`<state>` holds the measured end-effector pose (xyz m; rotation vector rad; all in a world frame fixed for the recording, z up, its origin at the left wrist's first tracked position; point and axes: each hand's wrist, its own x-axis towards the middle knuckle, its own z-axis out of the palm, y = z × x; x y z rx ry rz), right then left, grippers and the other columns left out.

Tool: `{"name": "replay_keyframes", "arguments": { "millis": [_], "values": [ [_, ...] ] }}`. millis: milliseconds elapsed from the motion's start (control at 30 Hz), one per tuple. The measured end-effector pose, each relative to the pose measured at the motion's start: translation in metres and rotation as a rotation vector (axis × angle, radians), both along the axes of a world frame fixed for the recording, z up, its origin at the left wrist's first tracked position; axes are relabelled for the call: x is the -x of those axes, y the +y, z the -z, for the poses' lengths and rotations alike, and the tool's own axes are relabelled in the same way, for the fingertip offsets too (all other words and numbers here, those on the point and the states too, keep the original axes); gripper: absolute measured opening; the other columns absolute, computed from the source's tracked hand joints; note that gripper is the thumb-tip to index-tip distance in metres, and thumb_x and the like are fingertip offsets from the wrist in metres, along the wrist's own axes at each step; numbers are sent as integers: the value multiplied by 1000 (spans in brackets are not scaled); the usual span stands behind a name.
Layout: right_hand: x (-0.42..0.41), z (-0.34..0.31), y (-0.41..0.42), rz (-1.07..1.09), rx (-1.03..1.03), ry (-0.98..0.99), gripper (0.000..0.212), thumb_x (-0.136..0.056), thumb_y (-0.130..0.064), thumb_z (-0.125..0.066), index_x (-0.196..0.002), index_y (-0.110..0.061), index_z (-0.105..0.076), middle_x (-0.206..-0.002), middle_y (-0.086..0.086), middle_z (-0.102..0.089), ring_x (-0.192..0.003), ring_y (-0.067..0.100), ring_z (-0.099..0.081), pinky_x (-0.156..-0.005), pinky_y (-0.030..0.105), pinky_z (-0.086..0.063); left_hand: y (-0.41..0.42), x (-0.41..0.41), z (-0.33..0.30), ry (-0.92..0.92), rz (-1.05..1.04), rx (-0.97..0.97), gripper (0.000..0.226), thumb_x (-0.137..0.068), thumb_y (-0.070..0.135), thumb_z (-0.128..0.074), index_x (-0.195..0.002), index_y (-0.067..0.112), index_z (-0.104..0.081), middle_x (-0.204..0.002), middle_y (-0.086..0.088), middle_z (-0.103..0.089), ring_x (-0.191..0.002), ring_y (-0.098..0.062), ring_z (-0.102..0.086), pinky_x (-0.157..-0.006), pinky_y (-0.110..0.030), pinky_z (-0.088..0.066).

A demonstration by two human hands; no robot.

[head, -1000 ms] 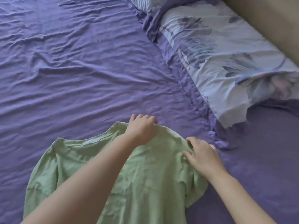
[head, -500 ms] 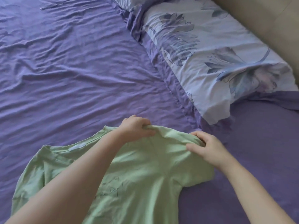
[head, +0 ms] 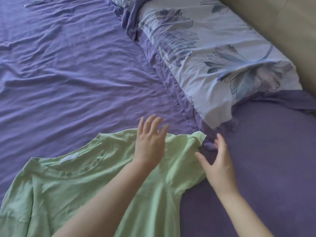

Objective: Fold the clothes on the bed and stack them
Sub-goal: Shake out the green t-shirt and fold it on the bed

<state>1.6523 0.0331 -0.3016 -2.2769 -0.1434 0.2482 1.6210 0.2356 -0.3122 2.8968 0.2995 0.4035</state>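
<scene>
My 2 hands, left hand [head: 150, 142] and right hand [head: 218, 161], hover spread over the green shirt [head: 85, 185], its sleeve [head: 188, 151] nearer my right.

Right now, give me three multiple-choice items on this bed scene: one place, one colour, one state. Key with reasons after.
1. Where does the floral-print pillow lie relative to the light green cotton T-shirt?
A. Beyond it, to the right
B. Under it
C. To its left

2. What colour is the wrinkled bed sheet?
A. White
B. Purple
C. Red

3. What is the state of the left hand and the right hand?
A. Both grip the shirt
B. Only the right grips it
C. Both open, holding nothing

Key: 1 A, the pillow sits upper right of the shirt; 2 B, the sheet is purple throughout; 3 C, fingers on both are spread with no fabric pinched.
</scene>
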Motion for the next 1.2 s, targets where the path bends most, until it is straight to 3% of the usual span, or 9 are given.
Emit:
{"name": "replay_keyframes", "arguments": {
  "millis": [100, 300, 433, 633, 733, 867, 1000, 1133, 1200],
  "values": [
    [32, 10, -9, 124, 68, -13, 58, -89, -20, -61, -138, -3, -36, -129, 14, -55, -117, 32, -52, -95, 36, -37, -39, 23, 7, 52, 199, 56, 32, -83, 16, -45, -105, 19, -69, -120, -6, -63, -123, -27, -50, -106, -51, -30],
    [51, 19, 5, 141, 184, 194, 55, -86, -25, -64, -135, -9, -44, -120, 9, -61, -110, 29, -56, -91, 41, -43, -53, 45, 38, 406, 67, 63, 56, -93, 54, -29, -139, 26, -45, -149, 1, -39, -139, -28, -31, -109, -53, -17],
    [50, 9, -4, 198, -33, 289, 12, -81, -22, -68, -90, -16, -62, -89, 6, -59, -83, 24, -57, -74, 35, -45, -54, 42, 34, 472, 62, 34, 68, -94, 63, -9, -142, 27, -41, -150, 1, -35, -141, -27, -27, -108, -53, -14],
    [44, -5, -24, 246, -108, 228, 19, -85, -14, -64, -84, -10, -45, -70, -4, -48, -65, 20, -47, -57, 30, -36, -59, 44, 26, 428, 47, 60, 73, -87, 68, 9, -148, 36, -15, -154, 7, 6, -144, -23, 15, -112, -53, 9],
    [44, -6, -29, 192, 128, 52, 23, -80, -6, -66, -97, -8, -50, -86, 0, -52, -84, 30, -54, -70, 35, -40, -57, 57, 16, 403, -24, 80, 67, -93, 64, -2, -146, 32, -29, -156, 1, -15, -145, -27, -5, -112, -53, -1],
    [65, -18, 4, -144, 305, -334, 38, -74, -7, -68, -111, -6, -57, -111, 13, -59, -104, 27, -48, -88, 37, -35, -36, 113, 11, 395, -175, 108, 59, -96, 58, -14, -142, 28, -37, -151, -3, -34, -143, -27, -21, -110, -54, -13],
    [117, -19, 81, -641, 258, -281, 43, -77, -29, -53, -119, -20, -53, -124, 5, -59, -118, 20, -45, -97, 31, -33, 5, 189, 9, 422, -402, 138, 55, -97, 54, -12, -139, 28, -36, -147, -4, -40, -143, -25, -17, -109, -54, -15],
    [168, 3, 150, -1060, 414, -298, 52, -69, -40, -73, -117, -25, -59, -126, 9, -60, -119, 29, -54, -90, 50, -48, 46, 266, 2, 364, -657, 169, 46, -99, 42, -21, -135, 24, -42, -145, -7, -43, -140, -23, -21, -110, -50, -12],
    [185, 10, 180, -1187, 489, -320, 44, -78, -48, -54, -115, -26, -62, -125, 10, -61, -115, 32, -57, -86, 57, -49, 61, 300, 0, 316, -799, 228, 48, -96, 40, -24, -136, 22, -44, -145, -8, -44, -138, -22, -24, -112, -43, -8]
  ]
}}
